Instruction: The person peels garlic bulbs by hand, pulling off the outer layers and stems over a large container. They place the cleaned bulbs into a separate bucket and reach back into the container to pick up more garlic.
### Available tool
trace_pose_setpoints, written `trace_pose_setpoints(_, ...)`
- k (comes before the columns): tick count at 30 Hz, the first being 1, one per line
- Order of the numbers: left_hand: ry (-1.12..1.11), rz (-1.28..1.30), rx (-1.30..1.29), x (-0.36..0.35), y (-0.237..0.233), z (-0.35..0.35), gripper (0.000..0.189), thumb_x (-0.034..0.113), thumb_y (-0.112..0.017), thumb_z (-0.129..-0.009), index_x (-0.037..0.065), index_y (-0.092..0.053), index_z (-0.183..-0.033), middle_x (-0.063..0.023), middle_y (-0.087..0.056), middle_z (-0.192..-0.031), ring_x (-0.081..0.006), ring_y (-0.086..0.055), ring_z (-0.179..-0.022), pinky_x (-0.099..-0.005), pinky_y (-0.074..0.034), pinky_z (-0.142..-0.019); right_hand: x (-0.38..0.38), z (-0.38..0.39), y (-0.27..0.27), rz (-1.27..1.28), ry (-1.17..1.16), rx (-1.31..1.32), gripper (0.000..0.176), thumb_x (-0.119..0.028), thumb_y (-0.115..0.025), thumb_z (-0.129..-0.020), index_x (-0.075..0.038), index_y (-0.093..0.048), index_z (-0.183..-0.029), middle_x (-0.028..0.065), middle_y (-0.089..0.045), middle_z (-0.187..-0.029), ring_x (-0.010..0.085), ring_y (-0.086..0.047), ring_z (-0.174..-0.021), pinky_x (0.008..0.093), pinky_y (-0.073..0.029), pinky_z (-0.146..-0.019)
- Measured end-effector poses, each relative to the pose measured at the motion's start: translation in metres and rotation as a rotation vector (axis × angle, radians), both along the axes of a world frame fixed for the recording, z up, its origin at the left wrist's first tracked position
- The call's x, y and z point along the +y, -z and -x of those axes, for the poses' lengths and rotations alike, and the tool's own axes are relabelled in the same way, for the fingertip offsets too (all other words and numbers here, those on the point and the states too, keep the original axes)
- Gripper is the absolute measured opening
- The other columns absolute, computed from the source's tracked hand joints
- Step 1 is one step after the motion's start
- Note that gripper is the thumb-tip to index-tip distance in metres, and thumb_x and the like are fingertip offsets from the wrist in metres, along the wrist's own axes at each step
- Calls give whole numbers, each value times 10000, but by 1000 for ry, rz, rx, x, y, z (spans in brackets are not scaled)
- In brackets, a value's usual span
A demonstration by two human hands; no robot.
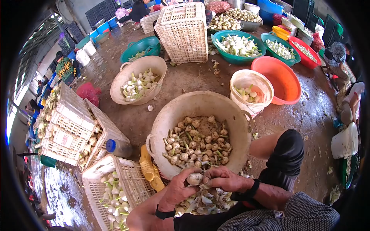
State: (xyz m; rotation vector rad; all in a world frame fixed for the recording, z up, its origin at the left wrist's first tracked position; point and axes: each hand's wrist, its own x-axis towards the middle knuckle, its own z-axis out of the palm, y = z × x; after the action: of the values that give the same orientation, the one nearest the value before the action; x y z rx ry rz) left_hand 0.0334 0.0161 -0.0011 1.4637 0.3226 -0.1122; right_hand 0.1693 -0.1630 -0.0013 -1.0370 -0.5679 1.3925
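Note:
Between the fingers of my left hand (178, 189) is a whitish garlic bulb (194, 178), held over the near rim of a large beige tub (163, 127). My right hand (228, 179) is closed, its thumb and fingers pinching the bulb's right side, where loose pale skin shows. Several unpeeled, soil-stained garlic bulbs (194, 144) with short stems lie inside the tub. Beneath my hands is a heap of peeled-off garlic skins (208, 203).
At the left stand a crate of cleaned garlic (88, 184), a blue-capped jar (119, 147) and yellow sandals (149, 169). Ahead are a white bucket (235, 82), an orange basin (279, 77), a beige basin (156, 65) and an upright crate (181, 30). Other people sit around the wet floor.

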Motion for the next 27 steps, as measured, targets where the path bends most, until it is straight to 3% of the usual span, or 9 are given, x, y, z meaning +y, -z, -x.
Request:
trace_pose_setpoints(4, 10, -186, -88, 0, 2, 0, 544, -56, -667, -721, 51, -569, -1245, -52, -623, -1145, -160, -580, -1073, -286, -455, -940, -2, 3, 0, 14, -21, 230, 151, -147, -598, -907, -11, -603, -973, 39, -613, -809, 116, -578, -638, 251, -466, -583)
trace_pose_setpoints(6, 16, -251, -138, 1, 11, -1, 575, -92, -664, -705, 39, -556, -1254, -57, -623, -1142, -142, -589, -1047, -278, -470, -917, -3, 3, 6, -184, -27, 660, 139, -111, -584, -887, -1, -588, -971, 72, -620, -834, 156, -589, -629, 265, -477, -577)
trace_pose_setpoints(10, -62, -91, -84, 2, 12, -1, 620, -127, -638, -692, 10, -521, -1286, -97, -630, -1134, -167, -614, -1045, -305, -500, -901, -1, -14, -9, -250, 180, 595, 134, -92, -568, -872, 3, -587, -963, 99, -627, -819, 188, -593, -609, 288, -487, -563)
trace_pose_setpoints(14, -171, 267, -66, -1, -7, -2, 608, -79, -648, -716, 3, -499, -1300, -128, -617, -1201, -216, -623, -1079, -320, -507, -924, 1, -27, 10, -150, 401, 345, 127, -119, -549, -909, -6, -608, -915, 85, -643, -780, 160, -596, -599, 294, -487, -565)
trace_pose_setpoints(16, -231, 458, -167, 2, -8, 0, 631, -65, -654, -712, 2, -477, -1314, -152, -624, -1176, -241, -651, -1034, -349, -542, -892, -2, -16, 24, 76, 183, -241, 208, -169, -540, -941, -5, -609, -832, 41, -634, -720, 144, -581, -587, 288, -480, -562)
trace_pose_setpoints(19, -307, 506, -205, 7, -15, 2, 639, -61, -651, -693, -2, -478, -1305, -176, -627, -1158, -263, -666, -982, -365, -552, -872, 0, 6, 32, -43, -352, -741, 265, -238, -585, -921, 3, -576, -812, 148, -579, -668, 290, -589, -634, 381, -478, -611)
trace_pose_setpoints(22, -395, 581, -282, 13, -15, 7, 649, -21, -669, -683, 6, -481, -1303, -199, -628, -1152, -278, -678, -920, -379, -561, -843, -1, 26, 48, -150, -458, -820, 236, -234, -609, -886, -6, -568, -843, 210, -566, -729, 384, -584, -725, 446, -469, -667)
trace_pose_setpoints(26, -764, 782, -796, 44, -19, 27, 687, 150, -754, -749, 35, -445, -1351, -202, -612, -1164, -264, -665, -931, -365, -569, -808, 0, 28, 75, 35, -484, -990, 242, -251, -584, -872, -9, -575, -869, 231, -593, -788, 429, -585, -806, 504, -458, -716)
trace_pose_setpoints(27, -687, 777, -940, 61, -28, 35, 735, 246, -768, -761, 29, -416, -1368, -197, -601, -1172, -255, -658, -941, -358, -568, -807, 0, 27, 77, 33, -485, -991, 242, -251, -584, -872, -9, -575, -869, 231, -593, -788, 429, -585, -806, 504, -458, -716)
